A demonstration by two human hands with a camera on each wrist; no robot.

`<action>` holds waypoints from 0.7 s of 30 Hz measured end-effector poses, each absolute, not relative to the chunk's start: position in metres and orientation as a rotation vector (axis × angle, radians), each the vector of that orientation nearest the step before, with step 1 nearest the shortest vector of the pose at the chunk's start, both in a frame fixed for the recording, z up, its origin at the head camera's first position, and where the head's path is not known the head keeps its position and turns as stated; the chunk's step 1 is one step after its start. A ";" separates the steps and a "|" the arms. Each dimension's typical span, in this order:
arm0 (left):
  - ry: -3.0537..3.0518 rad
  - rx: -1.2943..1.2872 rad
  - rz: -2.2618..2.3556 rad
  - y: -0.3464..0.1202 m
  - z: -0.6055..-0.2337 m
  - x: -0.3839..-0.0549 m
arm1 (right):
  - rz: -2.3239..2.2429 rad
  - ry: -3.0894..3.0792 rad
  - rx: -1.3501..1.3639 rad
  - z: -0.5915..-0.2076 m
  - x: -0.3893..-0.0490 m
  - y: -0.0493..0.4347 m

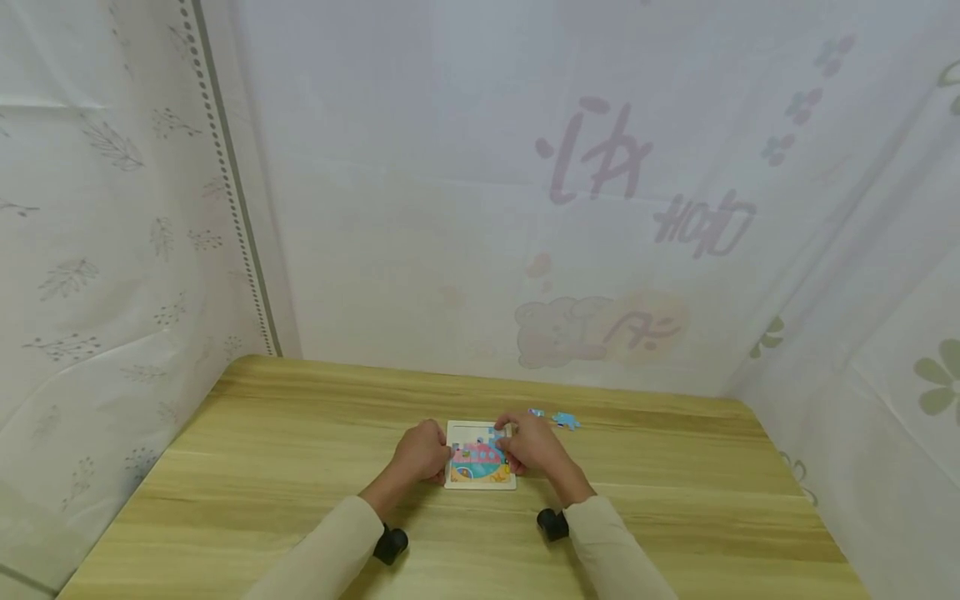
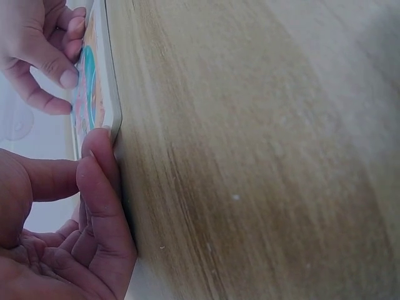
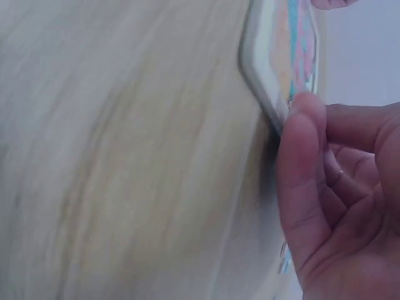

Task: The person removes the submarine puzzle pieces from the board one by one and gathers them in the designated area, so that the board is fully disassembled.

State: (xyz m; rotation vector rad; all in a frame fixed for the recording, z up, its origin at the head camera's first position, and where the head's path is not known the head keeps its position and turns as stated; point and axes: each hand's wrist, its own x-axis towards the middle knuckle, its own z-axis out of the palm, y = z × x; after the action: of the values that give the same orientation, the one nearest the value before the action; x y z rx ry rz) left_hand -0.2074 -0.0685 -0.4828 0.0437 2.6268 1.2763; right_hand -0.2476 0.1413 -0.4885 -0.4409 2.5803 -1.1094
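Observation:
A small jigsaw puzzle board [image 1: 480, 487] with a pale frame lies on the table, partly filled with pink, teal and orange pieces. Bare tray shows along its upper left. My left hand [image 1: 422, 451] grips the board's left edge, thumb and fingertips meeting at the rim in the left wrist view. The right hand [image 1: 529, 442] bends over the right side. Its thumb and index finger pinch a blue puzzle piece [image 1: 496, 434] at the upper right, while the other fingers curl against the board's edge. Fingertips partly hide that piece.
Beyond the right hand lie a loose blue puzzle piece [image 1: 566, 421] and a smaller loose piece [image 1: 536, 412]. The wood-grain table [image 1: 300, 450] ends at a patterned cloth backdrop [image 1: 420, 208], with more cloth at both sides. Black cameras are strapped at both wrists.

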 end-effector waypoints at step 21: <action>2.629 0.020 1.254 -0.069 -0.484 -0.208 | -1.146 2.700 -0.472 -0.500 -0.240 0.141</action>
State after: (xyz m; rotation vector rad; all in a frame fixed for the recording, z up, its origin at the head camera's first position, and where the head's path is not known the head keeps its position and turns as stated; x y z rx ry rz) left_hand -0.2085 -0.0685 -0.4838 0.0196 2.6290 1.2535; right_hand -0.2405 0.1410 -0.5000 -0.4719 2.6999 -1.1457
